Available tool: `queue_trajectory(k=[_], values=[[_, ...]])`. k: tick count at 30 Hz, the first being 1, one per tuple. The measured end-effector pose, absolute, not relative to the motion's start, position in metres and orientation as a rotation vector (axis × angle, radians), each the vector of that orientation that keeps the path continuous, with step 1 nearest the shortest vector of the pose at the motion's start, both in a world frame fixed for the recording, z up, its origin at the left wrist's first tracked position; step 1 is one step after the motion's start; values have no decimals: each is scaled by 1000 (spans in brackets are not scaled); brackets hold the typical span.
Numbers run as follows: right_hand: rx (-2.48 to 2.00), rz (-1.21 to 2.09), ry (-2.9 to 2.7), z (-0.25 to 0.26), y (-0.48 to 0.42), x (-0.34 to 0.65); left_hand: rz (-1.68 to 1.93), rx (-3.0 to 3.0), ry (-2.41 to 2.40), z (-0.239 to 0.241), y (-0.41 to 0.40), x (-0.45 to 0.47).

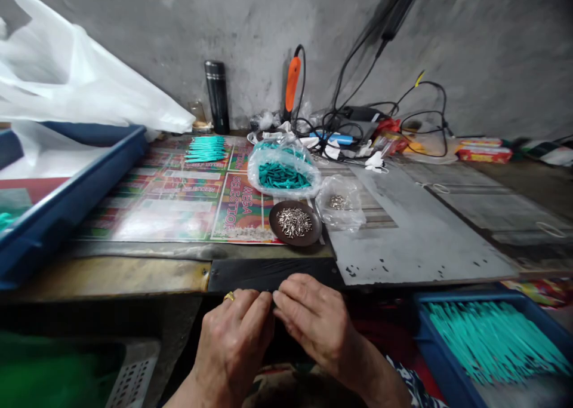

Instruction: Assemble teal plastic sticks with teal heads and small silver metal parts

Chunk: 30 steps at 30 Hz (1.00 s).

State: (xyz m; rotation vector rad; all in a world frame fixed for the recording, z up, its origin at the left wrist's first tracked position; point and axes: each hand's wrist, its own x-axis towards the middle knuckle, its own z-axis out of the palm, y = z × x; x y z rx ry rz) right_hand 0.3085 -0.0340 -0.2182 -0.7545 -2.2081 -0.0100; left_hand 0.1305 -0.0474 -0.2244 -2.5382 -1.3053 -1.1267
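My left hand, with a gold ring on one finger, and my right hand meet at the black strip on the table's front edge. Both have curled, closed fingers, their tips nearly touching. Whatever lies between the fingertips is too small or hidden to make out. Just beyond them, a dark round dish holds a heap of small shiny metal pieces. Behind it sits a clear plastic bag full of teal pieces. A smaller clear bag with metal bits lies to its right.
Teal sticks lie bundled at the back left, near a black flask. A blue tray stands left; another blue tray with many teal sticks sits low right. Cables and an orange-handled tool crowd the wall.
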Motion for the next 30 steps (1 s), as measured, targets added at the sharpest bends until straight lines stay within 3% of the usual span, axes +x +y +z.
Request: queue_trajectory(k=[3,8,11,18,20,26,30], values=[[-886,421,-2040,-210,-29,306,-1160,-2529,-1287,-220,-47,134],[-1265,1495,-1580,-204,-27,309,-1139,-2494,-1281,-214,-46,137],[-1239,1669,-1479,-207,-29,311,-1146,-2490,-1276,-214,-46,138],[-1237,1513,-1561,-204,-33,310,-1148,-2503,-1279,-212,-43,138],[-1220,1282,-1704,-199,-28,314,-1135,-2499,-1284,-211,-41,137],[-1153,132,-2057,-204,14,338,-1143,-2481,-1348,-216,-33,130],[-1192,-132,-2186,-215,35,344,-1108,-2472,-1399,-221,-29,121]])
